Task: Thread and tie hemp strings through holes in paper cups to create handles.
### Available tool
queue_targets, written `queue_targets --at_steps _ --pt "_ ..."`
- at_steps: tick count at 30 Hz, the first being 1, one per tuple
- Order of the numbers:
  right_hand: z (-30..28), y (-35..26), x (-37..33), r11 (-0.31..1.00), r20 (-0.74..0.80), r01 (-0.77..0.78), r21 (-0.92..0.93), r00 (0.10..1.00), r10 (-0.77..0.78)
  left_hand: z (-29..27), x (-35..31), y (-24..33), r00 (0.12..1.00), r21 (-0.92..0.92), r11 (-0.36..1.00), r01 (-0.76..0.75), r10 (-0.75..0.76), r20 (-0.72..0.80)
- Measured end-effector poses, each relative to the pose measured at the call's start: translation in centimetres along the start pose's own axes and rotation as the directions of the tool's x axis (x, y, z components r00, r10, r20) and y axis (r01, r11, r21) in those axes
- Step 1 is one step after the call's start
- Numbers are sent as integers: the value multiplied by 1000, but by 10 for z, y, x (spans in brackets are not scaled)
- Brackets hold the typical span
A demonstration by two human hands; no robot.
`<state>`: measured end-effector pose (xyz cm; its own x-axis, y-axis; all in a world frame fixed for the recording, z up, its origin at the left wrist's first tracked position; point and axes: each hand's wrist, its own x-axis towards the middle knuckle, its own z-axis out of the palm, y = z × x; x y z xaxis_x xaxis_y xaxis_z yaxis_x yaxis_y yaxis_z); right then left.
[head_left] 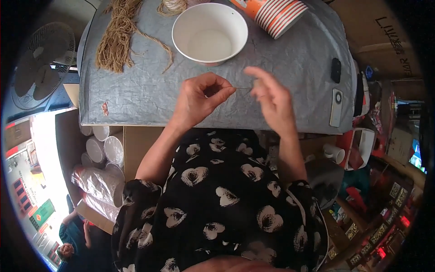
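Above the table's near edge, my left hand (197,97) is closed, thumb and forefinger pinched on one end of a thin dark strand (244,88), like a needle or fine wire. The strand points right, toward my right hand (273,99). That hand is blurred; its forefinger sticks out and the other fingers curl near the strand's end. Whether they grip it I cannot make out. Just beyond both hands stands a white paper bucket (210,34), its mouth facing up and nothing visible inside.
A bundle of brown twine (118,43) lies at the far left, near a twine ball (174,5). Stacked orange-striped paper buckets (278,16) lie far right. A black object (335,70) and a pale remote-like device (336,107) rest at the right edge. A carton (106,174) holds wrapped tubs.
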<state>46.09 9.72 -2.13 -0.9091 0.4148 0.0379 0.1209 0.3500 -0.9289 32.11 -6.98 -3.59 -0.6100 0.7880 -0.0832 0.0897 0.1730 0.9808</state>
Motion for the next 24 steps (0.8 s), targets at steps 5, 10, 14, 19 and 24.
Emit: queue_targets --at_steps 5,10,14,19,24 --pt "23 0 4 968 150 -169 186 978 142 -3 1 9 991 167 977 -135 134 16" --pt "27 5 5 971 123 -122 207 987 98 -9 -2 4 990 166 976 -140 139 18" --pt "33 7 6 972 68 -44 233 997 29 -11 -3 -5 987 2 989 -149 149 -63" --pt "38 4 9 963 18 -6 270 1000 1 -14 -5 -11 998 -102 994 -51 47 -36" --pt "33 0 9 942 -82 -44 333 994 75 -37 0 4 937 287 904 -318 346 -53"
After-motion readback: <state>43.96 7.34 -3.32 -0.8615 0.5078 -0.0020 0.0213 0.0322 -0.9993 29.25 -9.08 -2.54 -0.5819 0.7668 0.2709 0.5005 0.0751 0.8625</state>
